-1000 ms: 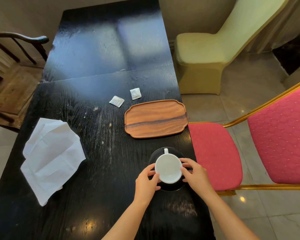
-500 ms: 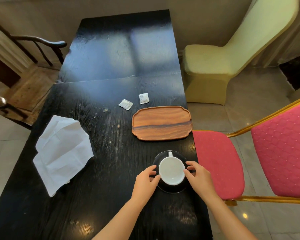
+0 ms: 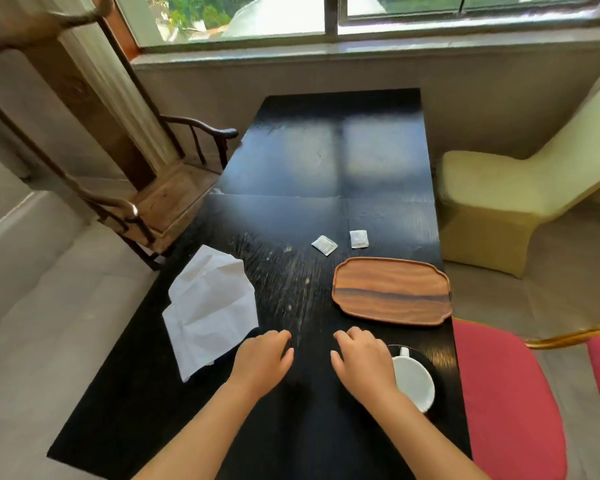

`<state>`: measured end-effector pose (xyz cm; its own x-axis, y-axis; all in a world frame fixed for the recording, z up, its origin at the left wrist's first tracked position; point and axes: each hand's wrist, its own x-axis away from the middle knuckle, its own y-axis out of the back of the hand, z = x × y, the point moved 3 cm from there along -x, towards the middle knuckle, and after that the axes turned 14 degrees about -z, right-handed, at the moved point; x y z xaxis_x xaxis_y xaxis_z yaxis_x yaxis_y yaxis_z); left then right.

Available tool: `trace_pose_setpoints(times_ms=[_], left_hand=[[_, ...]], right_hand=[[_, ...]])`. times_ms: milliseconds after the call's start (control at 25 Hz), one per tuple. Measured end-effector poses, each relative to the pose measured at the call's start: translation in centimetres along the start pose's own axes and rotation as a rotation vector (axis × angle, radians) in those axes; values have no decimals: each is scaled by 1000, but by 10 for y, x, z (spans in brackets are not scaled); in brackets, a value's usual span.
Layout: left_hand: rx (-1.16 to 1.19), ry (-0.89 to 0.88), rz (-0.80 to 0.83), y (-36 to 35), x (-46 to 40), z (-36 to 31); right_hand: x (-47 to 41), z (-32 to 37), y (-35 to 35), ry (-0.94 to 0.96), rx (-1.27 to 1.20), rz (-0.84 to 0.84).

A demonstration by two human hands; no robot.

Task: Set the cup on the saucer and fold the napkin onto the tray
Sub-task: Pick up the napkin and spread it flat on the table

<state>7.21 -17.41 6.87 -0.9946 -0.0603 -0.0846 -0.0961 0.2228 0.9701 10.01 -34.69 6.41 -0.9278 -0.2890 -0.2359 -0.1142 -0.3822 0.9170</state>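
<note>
A white cup sits on a black saucer near the table's right edge, its handle pointing away from me. My right hand hovers just left of the cup, holding nothing, fingers loosely curled and covering the saucer's left side. My left hand is over the bare black tabletop, empty, fingers loosely curled, just right of the napkin. The crumpled white napkin lies unfolded at the table's left edge. A wooden tray rests empty beyond the cup.
Two small white sachets lie beyond the tray on the black table. A red chair stands close on the right, a yellow-covered chair farther back, a wooden armchair on the left.
Both hands have let go of the cup and saucer and moved left and forward over the table. The view has tilted up, showing the window.
</note>
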Motion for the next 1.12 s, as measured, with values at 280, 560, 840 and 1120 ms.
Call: trace_pose_setpoints(times_ms=[280, 560, 840, 1120], left_hand=[[46, 124, -138, 33, 40, 125], [99, 47, -101, 40, 69, 261], [141, -47, 25, 27, 62, 294], [167, -26, 179, -25, 48, 275]], right_hand=[[-15, 107, -33, 130, 26, 52], [-5, 230, -104, 38, 40, 96], [-1, 275, -146, -59, 109, 167], [-18, 258, -188, 25, 83, 181]])
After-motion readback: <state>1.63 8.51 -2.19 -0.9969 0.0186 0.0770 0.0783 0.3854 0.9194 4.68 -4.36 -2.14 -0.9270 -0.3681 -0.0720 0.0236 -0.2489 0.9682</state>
